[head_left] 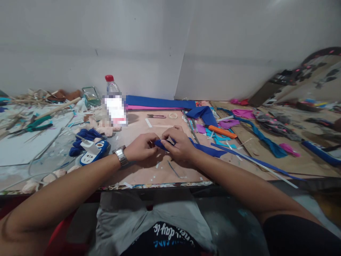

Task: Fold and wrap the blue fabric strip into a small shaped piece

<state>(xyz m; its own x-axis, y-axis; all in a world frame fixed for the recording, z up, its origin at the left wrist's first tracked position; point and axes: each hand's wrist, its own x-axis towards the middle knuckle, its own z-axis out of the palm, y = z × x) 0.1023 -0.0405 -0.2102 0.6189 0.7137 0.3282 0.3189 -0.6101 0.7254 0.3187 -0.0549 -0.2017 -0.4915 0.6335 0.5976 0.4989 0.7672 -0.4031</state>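
A dark blue fabric strip (161,144), folded or rolled small, lies between my two hands over the middle of the table. My right hand (179,145) is closed on it, thumb on top. At its left end, the fingertips of my left hand (142,147) pinch the strip; a metal watch is on that wrist. Another length of blue cloth (209,150) lies beside and behind my right hand. Beyond the hands rest small thread snips (156,116) and a pale tape ring (173,115).
An orange-handled cutter (222,132) lies right among cloth scraps. Left are a power strip (94,153), blue knotted cloth (84,140), green-handled pliers (39,124) and a red-capped bottle (113,87). A thin white rod (266,166) reaches past the front edge.
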